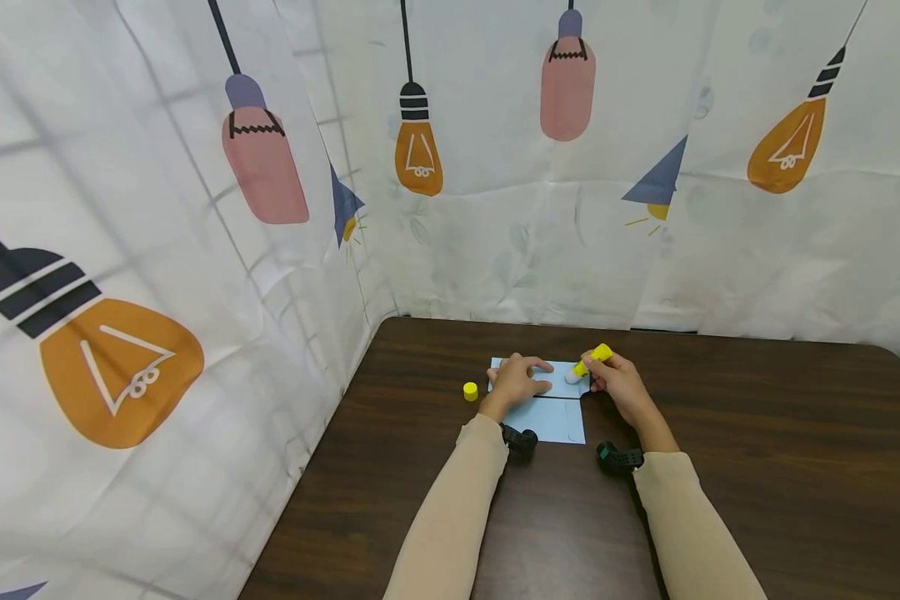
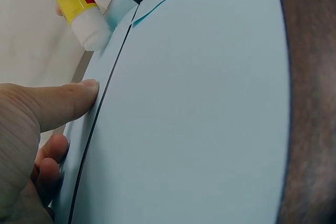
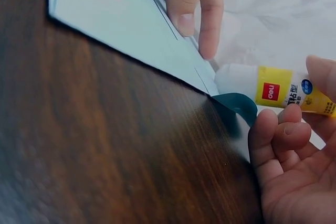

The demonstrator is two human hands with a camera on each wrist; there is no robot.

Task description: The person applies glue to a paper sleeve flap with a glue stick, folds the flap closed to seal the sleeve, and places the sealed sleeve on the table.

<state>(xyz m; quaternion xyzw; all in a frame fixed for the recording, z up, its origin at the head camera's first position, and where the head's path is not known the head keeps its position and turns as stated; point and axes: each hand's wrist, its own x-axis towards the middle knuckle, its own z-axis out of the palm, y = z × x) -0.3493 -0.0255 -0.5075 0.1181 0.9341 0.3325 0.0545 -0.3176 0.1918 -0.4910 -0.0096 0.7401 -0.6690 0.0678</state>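
Note:
My right hand pinches a yellow glue stick, its white end slanting down onto the upper light blue paper. In the right wrist view, that paper's corner curls up beside the fingers. With its thumb extended, my left hand presses on the same paper, left of the glue stick. Nearer to me lies a lower light blue paper area, parted from the upper one by a thin dark line. Whether they are two separate sheets, I cannot tell.
A yellow cap stands on the dark wooden table, left of the paper. Patterned white cloth hangs behind the table and along its left side. Each wrist wears a black band, the left one close to the lower paper.

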